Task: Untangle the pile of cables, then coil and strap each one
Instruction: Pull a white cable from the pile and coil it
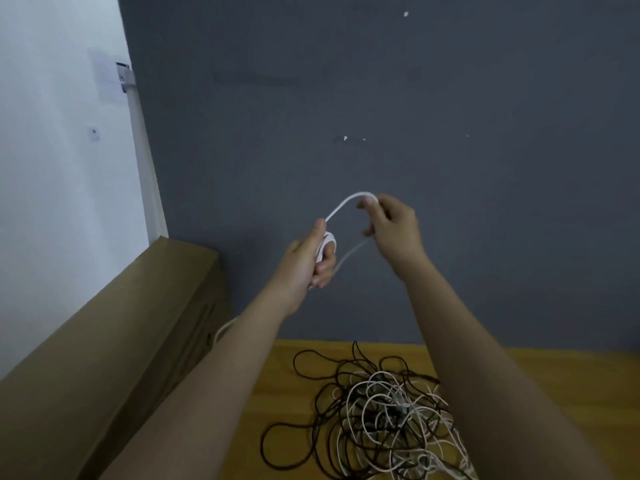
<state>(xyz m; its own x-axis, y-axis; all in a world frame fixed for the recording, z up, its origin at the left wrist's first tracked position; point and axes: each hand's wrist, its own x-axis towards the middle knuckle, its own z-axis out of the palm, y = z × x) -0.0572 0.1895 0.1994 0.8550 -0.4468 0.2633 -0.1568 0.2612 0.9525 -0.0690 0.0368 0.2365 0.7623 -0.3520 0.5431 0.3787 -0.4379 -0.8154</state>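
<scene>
White cable (341, 206); pile (377, 407) blk + white; wall (381, 98) dk grey; table (554, 382) yellow-brown; box (114, 323) tan.

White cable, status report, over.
Left hand grips small coil of white cable; right hand pinches its raised loop. Tangled cable pile on wooden table, unsorted. Cardboard box at left, nothing blocking.

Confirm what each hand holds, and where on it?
Left hand grips the white cable at its small coiled loops; right hand pinches the same cable's arch near its top.
</scene>
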